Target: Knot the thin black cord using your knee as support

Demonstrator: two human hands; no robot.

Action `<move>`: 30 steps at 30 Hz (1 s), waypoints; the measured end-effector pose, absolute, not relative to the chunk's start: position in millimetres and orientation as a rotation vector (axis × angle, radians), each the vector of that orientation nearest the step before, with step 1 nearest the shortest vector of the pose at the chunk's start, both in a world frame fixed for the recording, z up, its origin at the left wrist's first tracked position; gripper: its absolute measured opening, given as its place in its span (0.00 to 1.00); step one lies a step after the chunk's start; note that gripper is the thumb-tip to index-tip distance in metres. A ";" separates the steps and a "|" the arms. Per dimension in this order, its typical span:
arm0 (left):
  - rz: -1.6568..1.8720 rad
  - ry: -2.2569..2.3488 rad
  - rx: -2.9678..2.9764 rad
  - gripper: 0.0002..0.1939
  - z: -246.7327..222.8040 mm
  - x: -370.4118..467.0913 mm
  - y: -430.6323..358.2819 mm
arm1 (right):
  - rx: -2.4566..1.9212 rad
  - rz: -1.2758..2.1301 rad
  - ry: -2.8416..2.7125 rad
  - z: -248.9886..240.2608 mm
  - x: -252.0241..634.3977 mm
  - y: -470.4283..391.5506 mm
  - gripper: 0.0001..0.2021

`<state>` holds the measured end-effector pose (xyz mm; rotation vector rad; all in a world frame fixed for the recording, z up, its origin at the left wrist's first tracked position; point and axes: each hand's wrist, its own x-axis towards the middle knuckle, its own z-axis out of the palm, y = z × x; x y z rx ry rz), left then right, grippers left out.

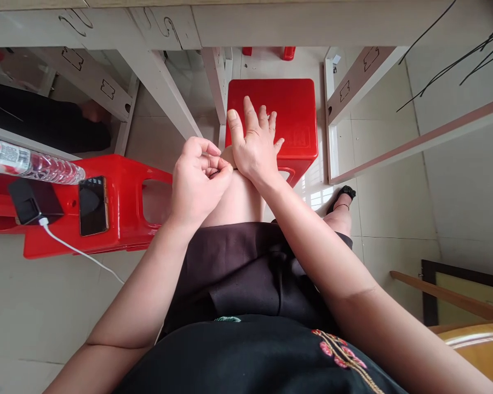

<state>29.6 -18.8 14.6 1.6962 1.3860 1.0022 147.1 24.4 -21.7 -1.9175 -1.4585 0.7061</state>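
Bottle of clear ribbed plastic with a white-and-red label point(51, 167) (cut off by the frame's edge) shows at far left, above a black boxy adapter point(35, 201) with a white cable point(80, 251) plugged in. Just beside it, a black rectangular phone point(93, 205) lies on a bright red plastic stool point(127, 202). Next comes the left hand point(201, 183), fingers curled, thumb and fingertips pinched on a thin dark strand point(235, 169), mostly hidden, at the heel of the right hand, just above a bare leg point(240, 200). The right hand point(257, 142) is open and empty, its fingers spread over a second red plastic stool point(298, 123). Farther right, a foot in a black shoe point(345, 192) stands on pale glossy floor tiles point(380, 208).
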 end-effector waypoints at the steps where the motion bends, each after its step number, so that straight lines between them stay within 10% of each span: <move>1: 0.988 1.380 1.696 0.12 15.5 28.9 -19.0 | -1.907 0.705 -1.464 -22.1 147.4 24.4 0.35; 30: 0.854 1.393 1.718 0.10 23.4 -1.7 -25.7 | -1.858 0.675 -1.398 -12.6 142.7 14.4 0.33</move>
